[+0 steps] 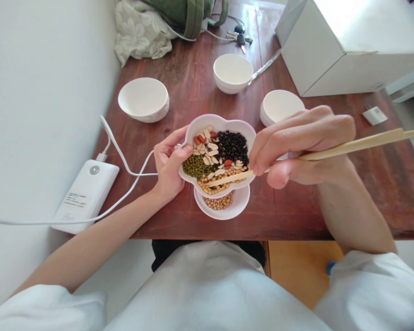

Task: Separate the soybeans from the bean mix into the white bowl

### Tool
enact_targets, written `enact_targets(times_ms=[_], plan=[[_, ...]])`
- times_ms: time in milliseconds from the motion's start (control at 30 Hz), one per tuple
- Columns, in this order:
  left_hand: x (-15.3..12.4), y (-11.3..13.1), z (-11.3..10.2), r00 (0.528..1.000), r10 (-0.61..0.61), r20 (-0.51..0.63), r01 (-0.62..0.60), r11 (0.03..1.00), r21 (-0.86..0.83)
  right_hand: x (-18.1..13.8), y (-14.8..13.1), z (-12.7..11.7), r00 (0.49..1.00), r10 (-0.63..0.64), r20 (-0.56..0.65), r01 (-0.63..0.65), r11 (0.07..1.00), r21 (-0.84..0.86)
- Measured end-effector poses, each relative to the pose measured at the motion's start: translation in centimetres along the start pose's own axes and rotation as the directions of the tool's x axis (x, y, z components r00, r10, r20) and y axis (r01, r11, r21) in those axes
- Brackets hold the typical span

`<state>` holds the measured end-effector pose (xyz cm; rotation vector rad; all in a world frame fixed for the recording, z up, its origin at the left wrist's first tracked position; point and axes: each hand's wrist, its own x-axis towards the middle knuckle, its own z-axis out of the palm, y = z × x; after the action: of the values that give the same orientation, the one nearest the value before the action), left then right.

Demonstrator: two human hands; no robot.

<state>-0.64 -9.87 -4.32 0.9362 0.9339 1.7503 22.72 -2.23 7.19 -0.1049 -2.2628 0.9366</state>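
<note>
My left hand (170, 161) grips the left rim of a white flower-shaped dish (193, 123), held above the table. Inside it lie black beans (232, 146), green mung beans (195, 168), pale and reddish peanuts (209, 151) and yellow soybeans (224, 181). Closed around a pair of wooden chopsticks (331, 152), my right hand (303, 142) is at the dish's right side. The chopstick tips rest among the soybeans at the front of the dish. Below, partly covered by the dish, a white bowl (239, 209) contains more soybeans (219, 202).
Three white bowls (143, 99), (232, 73), (283, 105) stand farther back on the wooden table. A power bank (86, 195) with a white cable (131, 174) lies at left. Keys (240, 39), a green bag (179, 16), a large white box (331, 55) and a small white adapter (375, 115) are also there.
</note>
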Motion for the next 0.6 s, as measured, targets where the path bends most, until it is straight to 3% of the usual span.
enact_targets(times_ms=[367, 600], plan=[[-0.2, 1.1, 0.7, 0.994, -0.092, -0.059, 0.095, 0.994, 0.048, -0.3, 0.3, 0.8, 1.0, 0.008, 0.02, -0.01, 0.994, 0.106], [-0.3, 0.6, 0.3, 0.996, -0.081, -0.043, 0.084, 0.993, 0.082, -2.2, -0.3, 1.9, 0.991, 0.031, -0.127, -0.017, 0.994, 0.109]])
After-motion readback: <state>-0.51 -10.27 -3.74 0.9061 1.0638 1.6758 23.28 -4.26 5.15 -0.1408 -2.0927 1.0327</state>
